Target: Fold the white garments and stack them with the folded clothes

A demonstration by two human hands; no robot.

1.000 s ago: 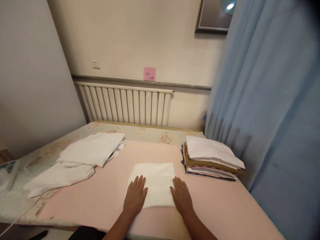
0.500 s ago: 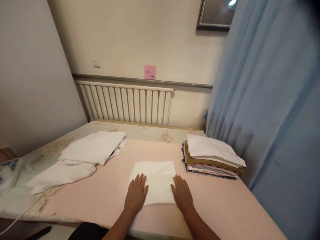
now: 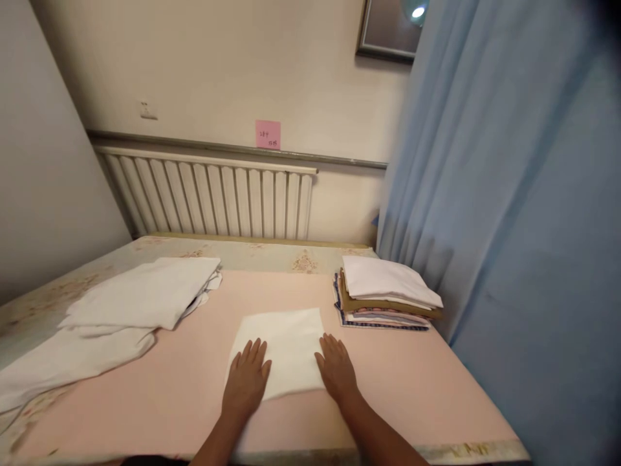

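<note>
Head camera: a white cloth [image 3: 294, 349], folded to a rough four-sided shape, lies flat on the pink-covered surface [image 3: 145, 414], straight in front of the person, with both hands laid on it. The left hand [image 3: 246, 377] rests palm down over its near left part, fingers a little apart; the right hand [image 3: 338, 367] lies palm down along its right edge, thumb and fingertips over the border and the rest of the hand off the cloth. Neither hand grips or pinches anything, and the gap between them leaves the middle of the cloth in plain sight. How hard they press cannot be told. To the left, well apart from the cloth, is a spread of loose white fabric [image 3: 140, 294]; to the right and farther back stands a neat stack of folded fabric [image 3: 383, 278], a pale piece on top, close to the blue curtain [image 3: 485, 226]. By my reading, the step in hand is smoothing or squaring this one piece, with its outline nearly regular, though the near edge runs a bit aslant. The next move would seem to call for light, even contact at both sides, so that the layers stay lined up, and then, if the piece is to be folded or lifted, for fingertips slid under an edge rather than pressed down on top.
</note>
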